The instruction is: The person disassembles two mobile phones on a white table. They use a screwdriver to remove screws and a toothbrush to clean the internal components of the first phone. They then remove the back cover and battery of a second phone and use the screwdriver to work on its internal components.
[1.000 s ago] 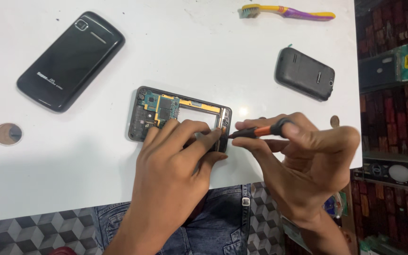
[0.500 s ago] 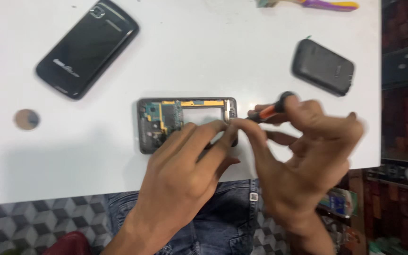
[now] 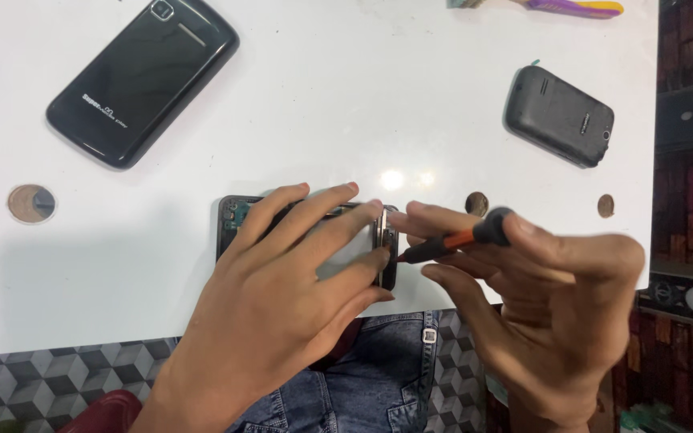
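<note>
The left hand (image 3: pixel 282 297) lies flat over an opened phone frame (image 3: pixel 233 220) near the front edge of the white surface (image 3: pixel 346 112), fingers spread and pressing it down, so that only its left end and its right edge show. The frame's long axis runs left to right across the view, roughly parallel to the front edge of the surface, and which end is the top cannot be told under the hand. The right hand (image 3: pixel 547 313) pinches a small screwdriver (image 3: pixel 463 238) with an orange shaft and black cap between thumb and fingertips, the index finger resting on the cap. The tool lies nearly level, cap to the right and slightly raised, tip pointing left into the right end of the frame. Because the driver comes in at such a shallow angle, the tip could well slip out of a screw head or seam and skate across the exposed board, scratching it or rounding the screw. The frame also sits close to the edge, so a hard sideways push might slide it under the palm. A loosened screw would be easy to lose on the pale surface or over the edge. Farther back lie a glossy black phone (image 3: pixel 144 78), a smaller dark grey phone (image 3: pixel 559 115) and a toothbrush (image 3: pixel 571 7), with a round brown disc (image 3: pixel 30 202) at the left, all well apart from the hands.
</note>
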